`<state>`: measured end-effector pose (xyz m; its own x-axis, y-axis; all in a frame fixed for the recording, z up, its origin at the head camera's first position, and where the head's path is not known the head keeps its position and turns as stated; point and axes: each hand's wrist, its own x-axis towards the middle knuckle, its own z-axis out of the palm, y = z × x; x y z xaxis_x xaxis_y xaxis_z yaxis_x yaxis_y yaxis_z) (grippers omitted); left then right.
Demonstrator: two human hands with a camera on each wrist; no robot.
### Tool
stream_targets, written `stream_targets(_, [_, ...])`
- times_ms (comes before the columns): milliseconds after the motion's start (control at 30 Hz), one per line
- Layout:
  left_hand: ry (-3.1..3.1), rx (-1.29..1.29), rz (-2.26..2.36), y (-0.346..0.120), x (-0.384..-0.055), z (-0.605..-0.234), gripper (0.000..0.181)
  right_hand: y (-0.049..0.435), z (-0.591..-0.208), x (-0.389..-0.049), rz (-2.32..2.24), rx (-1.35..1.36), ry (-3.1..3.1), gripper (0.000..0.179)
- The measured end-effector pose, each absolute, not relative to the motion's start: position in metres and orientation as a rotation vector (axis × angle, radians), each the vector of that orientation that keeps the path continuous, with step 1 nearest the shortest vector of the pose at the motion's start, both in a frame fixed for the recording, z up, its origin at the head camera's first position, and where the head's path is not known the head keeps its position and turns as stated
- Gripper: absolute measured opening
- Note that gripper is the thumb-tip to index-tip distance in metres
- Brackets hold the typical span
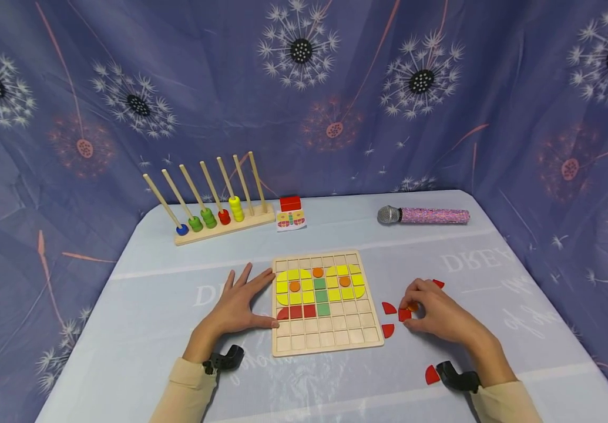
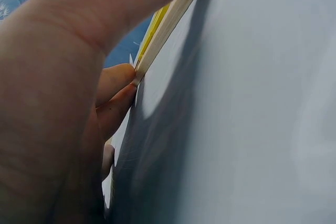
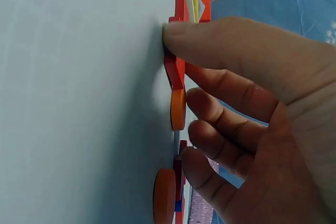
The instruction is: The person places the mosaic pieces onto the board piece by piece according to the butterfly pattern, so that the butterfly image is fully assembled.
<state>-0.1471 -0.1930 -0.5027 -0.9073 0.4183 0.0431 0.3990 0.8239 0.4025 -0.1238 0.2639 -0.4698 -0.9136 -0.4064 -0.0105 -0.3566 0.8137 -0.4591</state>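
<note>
A wooden grid board (image 1: pixel 342 341) lies mid-table with yellow, green, orange and red flat pieces in its cells. My left hand (image 1: pixel 237 305) is spread at the board's left edge, thumb and fingertips touching the frame; the left wrist view shows its thumb (image 2: pixel 131 3) along the wooden side. Right of the board, my right hand (image 1: pixel 438 314) pinches a red square piece (image 1: pixel 405 315) at the tabletop between thumb and index finger. An orange round piece (image 3: pixel 178 109) lies beside it, partly under the fingers. Red quarter-round pieces (image 1: pixel 389 308) lie close by.
At the back left stands a wooden peg rack (image 1: pixel 224 229) with coloured beads. Beside it a picture card (image 1: pixel 290 220) leans on a red block (image 1: pixel 290 203). A glittery pink microphone (image 1: pixel 430 215) lies at the back right. Another red piece (image 1: pixel 432 375) is near my right wrist.
</note>
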Motion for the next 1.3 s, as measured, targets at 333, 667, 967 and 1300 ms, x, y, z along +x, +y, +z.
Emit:
stream_targets(333, [2.946,0.648,0.634,-0.194,-0.148,-0.505,0.111,0.252,-0.468,-0.129,-0.785,-0.583,2.889,0.026])
stream_targets(667, [2.949,0.656,0.636,-0.193,-0.148,-0.504,0.111,0.222,-0.463,-0.134,-0.823,-0.648,2.806,0.028])
stream_targets(967, [2.959,0.677,0.663,-0.192,-0.147,-0.5,0.111,0.194,-0.462,-0.142,-0.759,-0.697,2.782,0.031])
stream_targets(1300, [2.954,0.658,0.646,-0.193,-0.147,-0.502,0.111,0.158,-0.466,-0.15,-0.691,-0.886,2.755,0.021])
